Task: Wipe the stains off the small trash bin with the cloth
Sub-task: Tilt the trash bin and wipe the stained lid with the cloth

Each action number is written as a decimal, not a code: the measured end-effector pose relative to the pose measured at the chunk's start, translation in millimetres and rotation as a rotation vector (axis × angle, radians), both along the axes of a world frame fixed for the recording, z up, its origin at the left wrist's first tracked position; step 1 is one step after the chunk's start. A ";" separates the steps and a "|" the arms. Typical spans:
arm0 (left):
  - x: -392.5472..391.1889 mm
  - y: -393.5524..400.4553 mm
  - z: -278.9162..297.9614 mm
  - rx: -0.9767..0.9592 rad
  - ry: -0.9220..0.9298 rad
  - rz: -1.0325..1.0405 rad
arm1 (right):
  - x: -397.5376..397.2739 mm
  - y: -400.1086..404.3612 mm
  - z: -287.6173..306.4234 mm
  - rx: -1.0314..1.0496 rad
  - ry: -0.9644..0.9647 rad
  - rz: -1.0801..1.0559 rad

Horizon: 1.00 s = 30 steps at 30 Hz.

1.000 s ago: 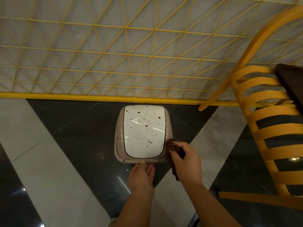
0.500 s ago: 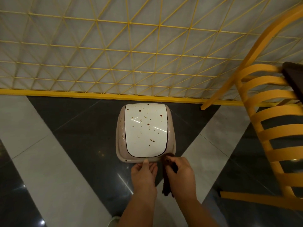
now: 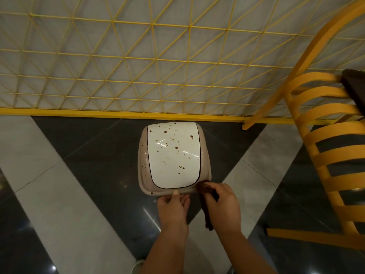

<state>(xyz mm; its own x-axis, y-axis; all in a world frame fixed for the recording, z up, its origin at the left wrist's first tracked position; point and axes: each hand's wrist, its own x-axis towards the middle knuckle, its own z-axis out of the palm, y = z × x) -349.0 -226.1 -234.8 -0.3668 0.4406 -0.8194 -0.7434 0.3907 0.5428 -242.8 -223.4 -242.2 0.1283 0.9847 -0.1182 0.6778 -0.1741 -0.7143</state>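
A small beige trash bin stands on the floor, seen from above, its white lid speckled with several brown stains. My left hand holds the bin's near rim, thumb on top, fingers hidden under the edge. My right hand grips a dark brown cloth and presses it against the bin's near right corner; the cloth's tail hangs down between my hands.
A yellow wire lattice fence with a yellow base rail runs right behind the bin. A yellow slatted chair stands at the right, a dark object on it. The floor has glossy dark and light grey tiles.
My right hand slid the cloth from the bin's right side down to the near right corner, then nudged slightly right. My left hand stayed on the near rim.
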 end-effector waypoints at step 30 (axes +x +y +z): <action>2.0 -1.2 -1.1 0.057 0.037 0.042 | -18.9 50.6 35.3 0.059 0.096 -0.099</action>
